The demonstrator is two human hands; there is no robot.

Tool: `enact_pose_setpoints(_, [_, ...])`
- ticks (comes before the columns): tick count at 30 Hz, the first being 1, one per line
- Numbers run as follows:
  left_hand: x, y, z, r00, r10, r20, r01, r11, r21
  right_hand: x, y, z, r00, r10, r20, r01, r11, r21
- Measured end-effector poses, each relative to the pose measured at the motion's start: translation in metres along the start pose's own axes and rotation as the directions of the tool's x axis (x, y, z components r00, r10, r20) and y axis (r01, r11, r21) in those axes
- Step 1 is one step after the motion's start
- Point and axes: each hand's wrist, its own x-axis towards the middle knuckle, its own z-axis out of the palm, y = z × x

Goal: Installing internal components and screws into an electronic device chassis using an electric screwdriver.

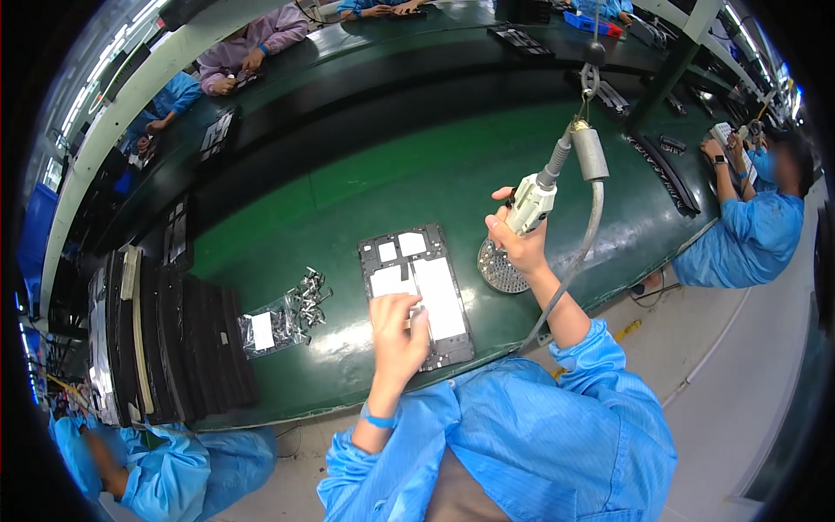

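My right hand [524, 248] is wrapped round the body of a pale electric screwdriver [532, 202], which hangs on a cable, its index finger stretched out. A round perforated metal dish [497, 270] stands on the bench just below that hand, partly hidden by it. In front of me lies a flat black device housing [442, 300] with white sheets on its face. My left hand [398, 339] is over the housing's near left part, fingers curled together; whatever they pinch is too small to make out. A blue band circles the left wrist.
Left of the housing lie a heap of small metal parts [310, 300] and a clear labelled bag [270, 331]. A stack of black trays [191, 339] rises at the left. A grey cable [590, 235] loops down near my right forearm. Co-workers sit around the green bench [330, 183].
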Motion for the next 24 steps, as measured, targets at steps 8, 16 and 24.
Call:
enact_pose_setpoints(8, [0.049, 0.008, 0.076, 0.96, 0.062, 0.274, -0.083, 0.994, 0.065, -0.006, -0.017, 0.009, 0.996, -0.042, 0.08, 0.039, 0.999, 0.036])
enact_pose_setpoints(16, [0.056, 0.001, 0.095, 0.964, 0.055, 0.259, -0.057, 0.998, 0.002, -0.006, -0.021, 0.01, 0.998, -0.025, 0.062, 0.019, 0.995, 0.095])
enact_pose_setpoints(24, [0.054, 0.001, 0.095, 0.967, 0.047, 0.249, -0.047, 0.999, -0.008, -0.007, -0.022, 0.013, 0.998, -0.029, 0.05, 0.024, 0.994, 0.106])
